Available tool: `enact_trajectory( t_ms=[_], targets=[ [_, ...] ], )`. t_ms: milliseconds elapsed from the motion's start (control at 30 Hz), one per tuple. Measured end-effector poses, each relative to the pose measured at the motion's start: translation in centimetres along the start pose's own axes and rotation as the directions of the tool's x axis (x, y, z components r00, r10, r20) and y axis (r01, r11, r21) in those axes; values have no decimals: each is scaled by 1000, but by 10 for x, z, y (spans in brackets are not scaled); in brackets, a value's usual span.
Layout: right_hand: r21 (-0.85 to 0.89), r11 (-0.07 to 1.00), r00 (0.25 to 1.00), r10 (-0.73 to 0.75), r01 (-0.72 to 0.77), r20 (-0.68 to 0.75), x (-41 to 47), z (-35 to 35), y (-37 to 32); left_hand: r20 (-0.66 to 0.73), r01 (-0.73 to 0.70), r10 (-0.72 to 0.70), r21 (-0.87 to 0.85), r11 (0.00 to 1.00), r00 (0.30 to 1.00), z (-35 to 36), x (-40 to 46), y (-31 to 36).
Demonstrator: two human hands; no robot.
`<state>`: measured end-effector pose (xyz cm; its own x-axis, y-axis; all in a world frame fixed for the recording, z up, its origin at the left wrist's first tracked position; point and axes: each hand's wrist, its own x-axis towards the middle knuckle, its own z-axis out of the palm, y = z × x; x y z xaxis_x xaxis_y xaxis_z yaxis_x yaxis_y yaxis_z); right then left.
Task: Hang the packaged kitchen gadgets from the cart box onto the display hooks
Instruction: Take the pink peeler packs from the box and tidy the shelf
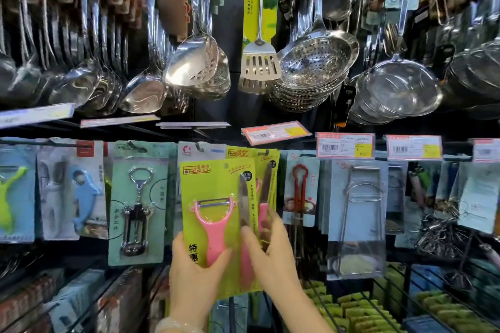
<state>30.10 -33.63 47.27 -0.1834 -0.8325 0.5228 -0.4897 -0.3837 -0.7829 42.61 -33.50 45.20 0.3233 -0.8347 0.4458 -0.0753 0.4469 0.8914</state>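
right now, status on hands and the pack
Both hands on green peeler pack: left hand grips bottom, right hand its right edge. Not yet hooked. Same pack hangs behind.

Both forearms rise from the lower edge of view, close together, palms facing away toward the display. The left hand (196, 265) sits lower, thumb stretched up and to the right across the front of the green packaged peeler (216, 213), the other fingers hidden behind it. The right hand (267, 249) is just beside it and slightly higher, thumb pressed on the card's right part, fingers reaching behind. A pale bracelet (176, 326) circles the left wrist.
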Motion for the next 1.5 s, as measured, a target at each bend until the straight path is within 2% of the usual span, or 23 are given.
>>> enact_trajectory(
  t_ms=[67,300,633,867,1300,1500],
  targets=[
    [21,1000,1000,-14,14,17,-13,3,3,60,-15,14,22,1000,998,8,-5,-3],
    [26,1000,995,15,-13,-101,-24,-14,15,293,-145,90,172,974,952,19,-13,-6],
    [-2,999,994,-47,47,-101,-10,-35,-12,281,-237,216,41,971,935,29,-6,28],
    [-53,998,994,-51,46,-101,-7,-36,-14,277,-244,227,31,969,934,29,-3,29],
    [-72,997,997,-31,26,-69,6,-30,-5,275,-170,132,120,978,952,33,4,18],
    [-155,987,995,14,-29,-97,22,-24,7,346,-202,86,316,927,934,44,21,4]
  ],
)
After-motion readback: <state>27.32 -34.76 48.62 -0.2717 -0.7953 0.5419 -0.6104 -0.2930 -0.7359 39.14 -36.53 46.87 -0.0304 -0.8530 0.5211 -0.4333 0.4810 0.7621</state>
